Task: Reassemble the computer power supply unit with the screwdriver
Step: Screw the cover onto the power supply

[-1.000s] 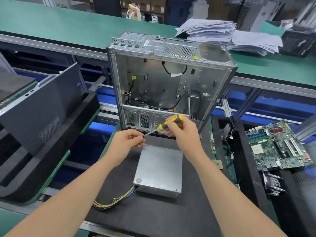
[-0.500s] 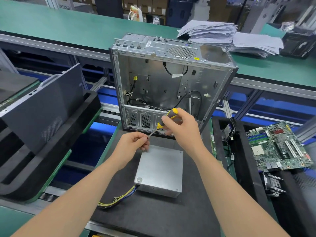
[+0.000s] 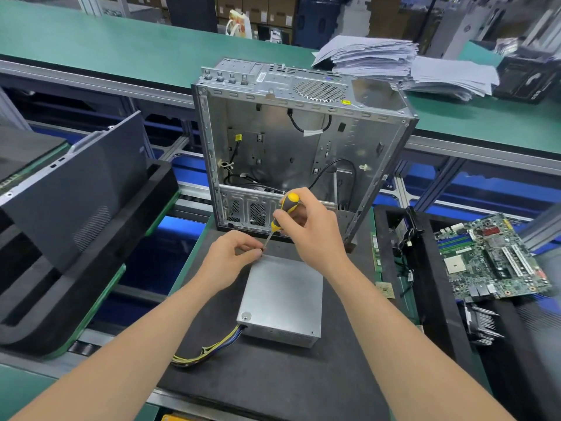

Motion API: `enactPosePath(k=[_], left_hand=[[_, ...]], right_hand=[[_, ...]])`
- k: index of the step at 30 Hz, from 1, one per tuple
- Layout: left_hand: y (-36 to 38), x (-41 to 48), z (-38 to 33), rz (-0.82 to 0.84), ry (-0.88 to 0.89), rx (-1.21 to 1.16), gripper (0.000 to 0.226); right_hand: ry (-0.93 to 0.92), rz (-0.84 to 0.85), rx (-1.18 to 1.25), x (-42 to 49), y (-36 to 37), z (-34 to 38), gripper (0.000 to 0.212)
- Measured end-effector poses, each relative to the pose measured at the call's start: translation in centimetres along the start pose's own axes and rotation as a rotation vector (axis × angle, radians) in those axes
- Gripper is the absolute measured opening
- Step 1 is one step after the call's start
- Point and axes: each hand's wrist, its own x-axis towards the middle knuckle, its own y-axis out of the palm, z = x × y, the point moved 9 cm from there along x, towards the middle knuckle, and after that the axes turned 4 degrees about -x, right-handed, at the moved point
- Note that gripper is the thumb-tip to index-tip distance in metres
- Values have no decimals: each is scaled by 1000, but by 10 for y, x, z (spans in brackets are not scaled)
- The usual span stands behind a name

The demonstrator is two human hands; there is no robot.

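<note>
A grey metal power supply unit (image 3: 282,299) lies flat on a black mat, with yellow and black cables (image 3: 209,349) trailing from its near left corner. My right hand (image 3: 309,232) grips the yellow-and-black screwdriver (image 3: 283,209), its shaft pointing down-left to the unit's far left corner. My left hand (image 3: 233,256) pinches at the screwdriver tip over that corner; what lies between its fingers is too small to tell. Behind stands the open empty computer case (image 3: 291,147).
A black side panel (image 3: 76,189) leans in a black foam tray on the left. A green motherboard (image 3: 491,256) and a heatsink (image 3: 481,325) lie in a tray on the right. Stacked papers (image 3: 400,62) sit on the green bench behind the case.
Both hands have lowered toward the unit's far left corner. The screwdriver has tilted more upright, with its tip now close to the metal edge.
</note>
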Motion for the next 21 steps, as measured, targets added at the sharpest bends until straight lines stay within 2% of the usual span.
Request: enactPosePath(k=[10,16,21], left_hand=[[7,-3,6,-20,-1,30,29],[9,-4,14,22,-30,69,32],[6,-4,16,22,-44,90,38]], right_hand=[[-61,105,-121,-3,23,2,13],[-51,107,-126,-1,22,0,11],[-49,181,-109,-1,27,0,11]])
